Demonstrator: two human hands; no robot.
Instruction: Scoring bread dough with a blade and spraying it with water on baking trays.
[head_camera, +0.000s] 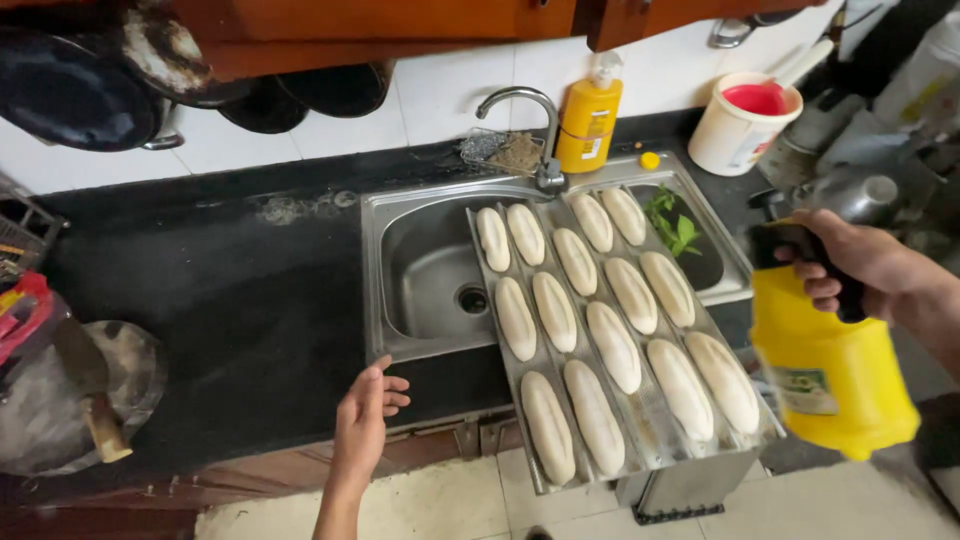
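A grooved metal baking tray (640, 440) lies across the steel sink (425, 265), its near end past the counter edge. Several pale raw dough loaves (614, 345) rest in its channels. My right hand (860, 262) grips the black handle of a yellow spray bottle (832, 372), held just right of the tray. My left hand (368, 408) hovers at the black counter's front edge, left of the tray, fingers apart and holding nothing.
A tap (530, 120), a yellow pump bottle (590, 120) and a scouring pad (505, 152) stand behind the sink. Green leaves (675, 225) lie in the right basin. A white bucket (745, 122) stands at the back right. Dark pans (75, 90) hang on the left. A round board (70, 400) sits at the near left.
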